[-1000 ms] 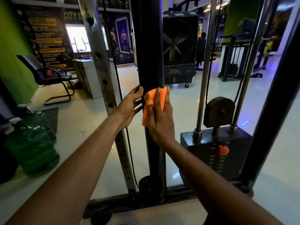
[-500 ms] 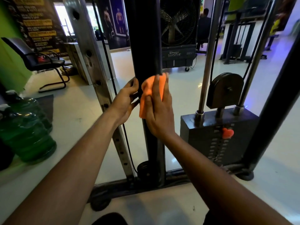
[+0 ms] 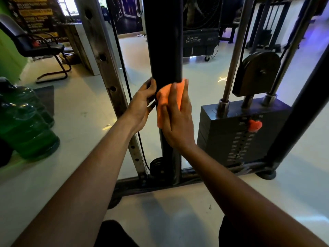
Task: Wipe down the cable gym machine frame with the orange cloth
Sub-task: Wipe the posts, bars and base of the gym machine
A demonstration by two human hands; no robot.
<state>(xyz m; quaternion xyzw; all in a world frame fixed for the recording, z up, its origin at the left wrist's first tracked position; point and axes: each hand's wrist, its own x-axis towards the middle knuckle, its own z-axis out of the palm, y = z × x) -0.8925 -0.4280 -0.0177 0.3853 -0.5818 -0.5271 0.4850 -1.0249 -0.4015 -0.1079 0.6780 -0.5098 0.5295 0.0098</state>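
Note:
The black upright post of the cable machine frame stands straight ahead. My right hand lies flat against its front and presses the orange cloth onto it with straight fingers. My left hand grips the post's left side, fingers reaching behind it, right beside the cloth. The cloth hangs partly under my right palm.
A perforated steel upright and a black cable run left of the post. The weight stack with a red pin sits right, under guide rods and a pulley. Green water jugs stand at left, a chair behind.
Both hands and the cloth have slid down the post, and my view has tilted downward, showing more of the machine's base.

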